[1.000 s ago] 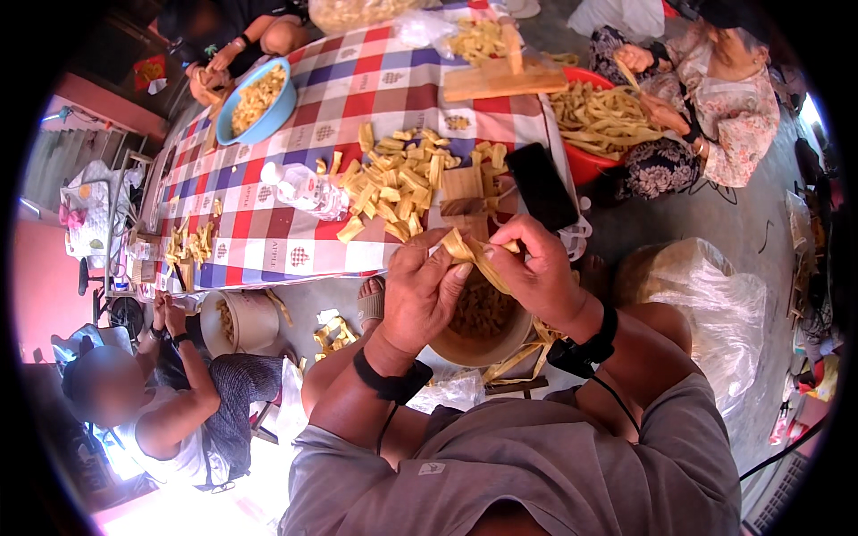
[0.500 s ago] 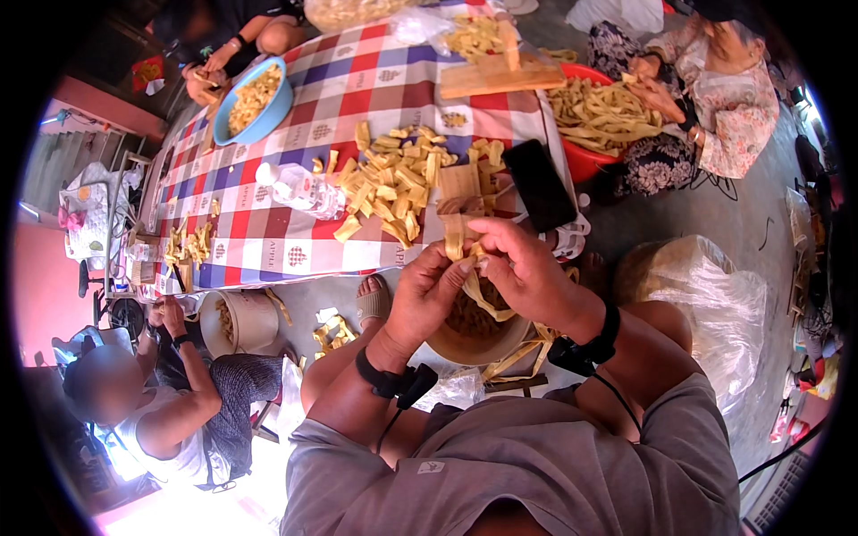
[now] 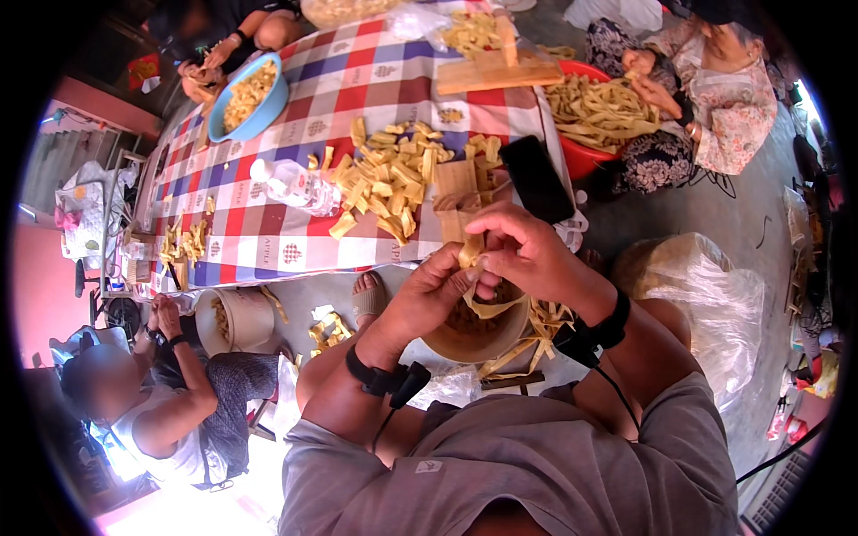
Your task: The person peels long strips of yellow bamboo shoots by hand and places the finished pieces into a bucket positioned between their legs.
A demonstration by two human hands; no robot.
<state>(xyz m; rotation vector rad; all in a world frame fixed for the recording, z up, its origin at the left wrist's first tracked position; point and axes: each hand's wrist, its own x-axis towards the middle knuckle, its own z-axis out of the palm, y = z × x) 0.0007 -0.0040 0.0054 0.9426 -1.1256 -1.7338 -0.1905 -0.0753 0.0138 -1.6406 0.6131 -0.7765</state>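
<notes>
My left hand (image 3: 440,288) pinches a pale yellow, ribbon-like strip (image 3: 492,309) between thumb and fingers. Beside it, my right hand (image 3: 520,255) is closed on the same strip, index finger arched over the top, and a length of it loops down below both. Under my hands, a round tub (image 3: 466,355) holds small pieces, partly hidden. Just beyond them on the checked cloth (image 3: 290,232) are a wooden block (image 3: 456,179), a heap of short yellow pieces (image 3: 393,183) and a black phone (image 3: 536,179).
Co-workers sit left (image 3: 170,411), top left (image 3: 252,27) and top right (image 3: 724,107). A bottle (image 3: 295,188), blue basin (image 3: 275,103) and board (image 3: 496,76) are on the table. A red basin (image 3: 590,156), plastic sack (image 3: 697,304) and white bucket (image 3: 255,322) stand around it.
The strip, earlier stretched diagonally between my fingers, is now bunched at my fingertips with a hanging loop. My right fingers curl over it. The top-right co-worker's hands have come lower.
</notes>
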